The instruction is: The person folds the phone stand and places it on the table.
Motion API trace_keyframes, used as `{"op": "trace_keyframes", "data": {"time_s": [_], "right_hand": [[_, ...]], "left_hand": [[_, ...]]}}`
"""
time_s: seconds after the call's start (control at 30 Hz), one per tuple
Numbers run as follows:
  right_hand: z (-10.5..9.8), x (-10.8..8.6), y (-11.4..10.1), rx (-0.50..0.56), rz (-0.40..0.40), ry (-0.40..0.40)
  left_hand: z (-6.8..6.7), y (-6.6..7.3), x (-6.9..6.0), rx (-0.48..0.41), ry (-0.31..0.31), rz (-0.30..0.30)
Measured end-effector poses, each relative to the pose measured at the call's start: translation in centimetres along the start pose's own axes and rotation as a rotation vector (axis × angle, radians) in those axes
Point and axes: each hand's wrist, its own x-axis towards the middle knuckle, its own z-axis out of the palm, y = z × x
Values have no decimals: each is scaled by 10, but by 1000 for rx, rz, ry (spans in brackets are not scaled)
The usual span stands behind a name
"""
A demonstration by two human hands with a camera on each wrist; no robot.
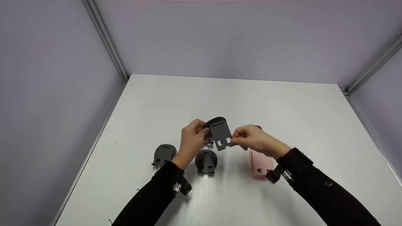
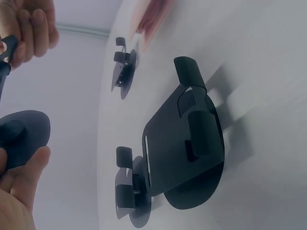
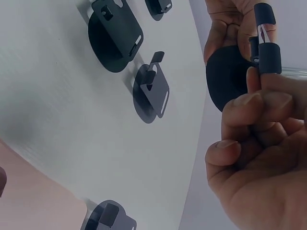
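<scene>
Above the table, both hands hold a black phone stand (image 1: 220,133) with a round base and a slotted plate. My left hand (image 1: 192,138) grips the round base at its left side, thumb in front. My right hand (image 1: 251,138) pinches the plate's lower right corner, by the hooked end. In the right wrist view, the base (image 3: 225,76) shows beyond the right fingers (image 3: 244,110). The left wrist view shows the left thumb (image 2: 34,172) against the base's edge.
More black phone stands stand on the white table: one at left (image 1: 165,153), one in the middle (image 1: 206,161), one partly hidden behind the held stand, another (image 1: 258,127) mostly behind the right hand. A pink rectangular, phone-like object (image 1: 261,163) lies below the right hand. Walls enclose the table.
</scene>
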Motion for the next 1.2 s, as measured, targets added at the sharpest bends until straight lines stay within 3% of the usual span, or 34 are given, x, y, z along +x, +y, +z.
{"op": "trace_keyframes", "data": {"time_s": [0.27,0.73,1.2], "right_hand": [[3,0,3,-30,-8,19],[13,2,10,-85,-80,81],[23,9,19,-173,-218,200]], "left_hand": [[2,1,-1,-36,15,-47],[1,5,-3,-152,-27,-126],[-1,7,-4,-240,-46,-161]]}}
